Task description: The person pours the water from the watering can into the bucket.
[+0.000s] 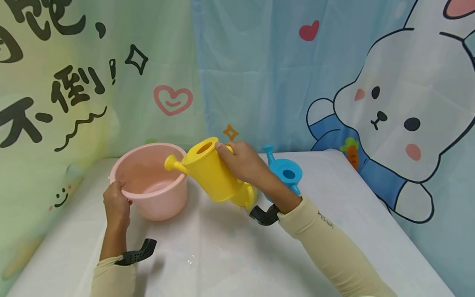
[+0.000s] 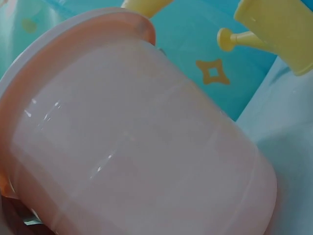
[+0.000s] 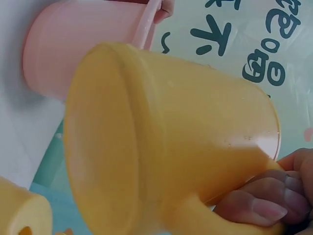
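Note:
At the left of the head view, a pink bucket (image 1: 159,208) stands on the white table, its mouth leaning toward the person. My left hand (image 1: 116,204) grips the bucket's near left rim; in the left wrist view, the bucket wall (image 2: 146,132) fills most of the picture. My right hand (image 1: 246,163) holds a yellow watering can (image 1: 213,177) by its handle, raised above the table and tipped left. Its spout (image 1: 174,163) reaches over the bucket's right rim. Fingers (image 3: 264,205) curl round the handle in the right wrist view, where the can's base faces the camera.
Partly hidden behind the raised can, a second yellow watering can (image 1: 248,197) stands on the table (image 1: 230,255). A blue watering can (image 1: 288,169) sits behind the right forearm. Small water drops (image 1: 191,260) lie on the near tabletop. A printed curtain (image 1: 252,74) hangs behind.

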